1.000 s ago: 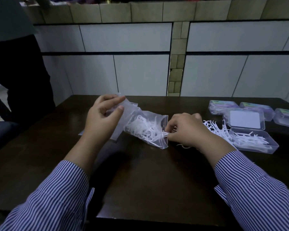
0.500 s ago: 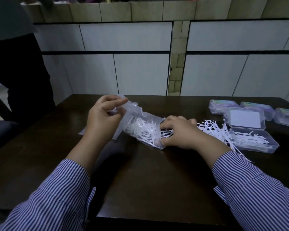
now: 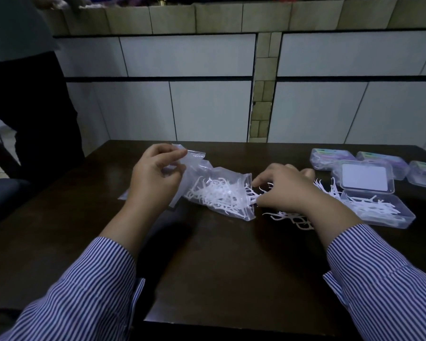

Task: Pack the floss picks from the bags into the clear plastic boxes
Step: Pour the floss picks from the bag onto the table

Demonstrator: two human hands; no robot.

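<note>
A clear plastic bag [image 3: 219, 178] of white floss picks [image 3: 214, 193] lies on the dark table, its open mouth facing right. My left hand [image 3: 155, 178] pinches the bag's closed end and lifts it. At the bag's mouth my right hand [image 3: 283, 188] grips a bunch of picks. Loose picks [image 3: 288, 216] lie under and around that hand. To the right stands an open clear plastic box [image 3: 401, 212] with picks inside, its lid [image 3: 365, 179] lying back behind it.
Three closed clear boxes [image 3: 330, 157], filled, stand behind the open one at the back right. A person in dark clothes [image 3: 30, 99] stands at the table's left corner. A tiled wall [image 3: 207, 107] runs behind the table. The table's front edge [image 3: 231, 324] is near me.
My right hand went into the bag's mouth and has drawn back right with picks. More loose picks now lie on the table. My left hand raised the bag's closed end.
</note>
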